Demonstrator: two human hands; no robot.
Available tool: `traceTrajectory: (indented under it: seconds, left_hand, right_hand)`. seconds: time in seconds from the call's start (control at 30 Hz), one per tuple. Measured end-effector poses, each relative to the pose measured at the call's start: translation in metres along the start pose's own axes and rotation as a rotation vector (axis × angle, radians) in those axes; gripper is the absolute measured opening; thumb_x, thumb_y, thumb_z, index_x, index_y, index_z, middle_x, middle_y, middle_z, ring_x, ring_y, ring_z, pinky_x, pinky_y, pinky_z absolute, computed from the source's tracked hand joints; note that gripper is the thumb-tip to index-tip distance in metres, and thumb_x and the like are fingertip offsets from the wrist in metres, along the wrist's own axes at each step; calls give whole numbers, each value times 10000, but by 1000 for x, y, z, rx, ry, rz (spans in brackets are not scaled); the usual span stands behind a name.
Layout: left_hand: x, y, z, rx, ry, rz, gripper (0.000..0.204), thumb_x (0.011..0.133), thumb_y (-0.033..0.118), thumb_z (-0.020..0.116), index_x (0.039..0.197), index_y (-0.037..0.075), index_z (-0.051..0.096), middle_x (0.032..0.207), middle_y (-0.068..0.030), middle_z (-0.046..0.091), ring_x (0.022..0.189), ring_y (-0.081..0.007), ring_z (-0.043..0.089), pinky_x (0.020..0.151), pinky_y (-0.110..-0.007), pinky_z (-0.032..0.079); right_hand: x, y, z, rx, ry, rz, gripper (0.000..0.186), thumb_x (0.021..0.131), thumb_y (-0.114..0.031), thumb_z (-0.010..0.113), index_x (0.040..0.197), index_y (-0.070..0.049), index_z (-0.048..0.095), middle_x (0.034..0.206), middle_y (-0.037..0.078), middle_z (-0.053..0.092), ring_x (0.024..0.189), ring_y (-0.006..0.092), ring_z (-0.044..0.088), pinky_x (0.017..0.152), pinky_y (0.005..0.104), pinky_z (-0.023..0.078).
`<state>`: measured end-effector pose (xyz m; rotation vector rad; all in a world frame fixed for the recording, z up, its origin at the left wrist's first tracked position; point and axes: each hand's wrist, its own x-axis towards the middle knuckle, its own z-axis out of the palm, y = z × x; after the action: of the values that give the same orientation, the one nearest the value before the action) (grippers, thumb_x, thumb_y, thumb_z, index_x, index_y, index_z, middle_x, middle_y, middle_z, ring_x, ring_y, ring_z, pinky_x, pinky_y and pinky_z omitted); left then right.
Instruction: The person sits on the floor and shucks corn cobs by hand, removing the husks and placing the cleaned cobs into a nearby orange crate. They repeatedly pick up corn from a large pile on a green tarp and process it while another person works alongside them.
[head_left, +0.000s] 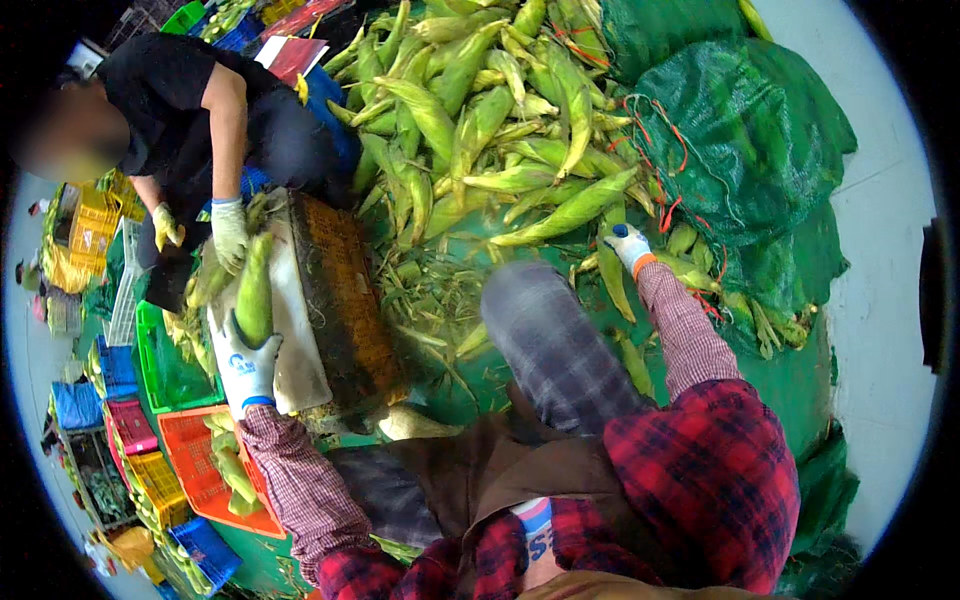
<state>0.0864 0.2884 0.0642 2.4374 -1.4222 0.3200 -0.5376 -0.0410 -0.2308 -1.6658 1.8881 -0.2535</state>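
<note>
Starting at the left, we see stacked crates, among them a yellow crate [95, 222] and a pink crate [130, 425]. Next comes a green crate [165, 385] with husks in it, and just below that an orange crate [186, 462] holding a few ears in their leaves. Above these, a co-worker [165, 85] in a dark short-sleeved top leans in; one gloved hand [230, 238] lies over corn at the board, and we cannot tell how firmly it holds.

Our left hand [249, 370], in a pale glove with a blue cuff, has thumb and fingers clasped around the lower end of a green ear of corn [256, 295]. That ear lies over a white board [297, 330], which sits along a dirty orange-brown crate [350, 300].

To the right, loose husk scraps [435, 295] litter the green floor covering, and a big heap of unhusked corn [470, 110] spreads beyond our knee [535, 320]. Our right hand [630, 248], gloved with an orange cuff, is at the upper part of a long ear [612, 282]; we cannot tell whether its fingers close on it. Furthest right, green mesh sacks [745, 140] bulge beside red cord [668, 215].
</note>
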Motion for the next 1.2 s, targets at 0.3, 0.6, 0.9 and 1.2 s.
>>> traceTrajectory:
  seconds: [0.3,0.6,0.9,1.2]
  left_hand:
    - [-19,-56,80,-93,-398,-204,1046,557,238,903,1473,56,433,1360,-223,569,1246,-386,543,1078,-419,435]
    - [-16,-45,62,113,-393,-213,1017,580,305,866,1476,96,431,1304,-248,569,1212,-401,546,1034,-458,459]
    - [-16,-37,56,201,-450,-255,979,581,341,856,1445,120,452,1223,-226,625,1162,-391,584,985,-480,479]
    - [-18,-36,48,305,-331,-194,881,634,275,831,1438,163,489,1296,-171,587,1227,-345,538,1065,-477,399]
  right_hand:
    - [93,18,22,216,423,122,1009,768,-607,762,1489,1,404,1472,246,494,1353,388,481,1128,435,390]
    - [179,2,-1,695,130,413,900,768,-569,780,1392,32,533,1319,198,614,1083,314,635,848,421,539]
    - [31,-49,-5,798,334,-108,508,770,-248,869,1128,44,657,1033,93,712,865,181,670,818,318,550]
    - [-86,-213,-65,457,334,-685,376,789,-223,852,1054,-34,663,908,40,704,807,153,655,775,312,540]
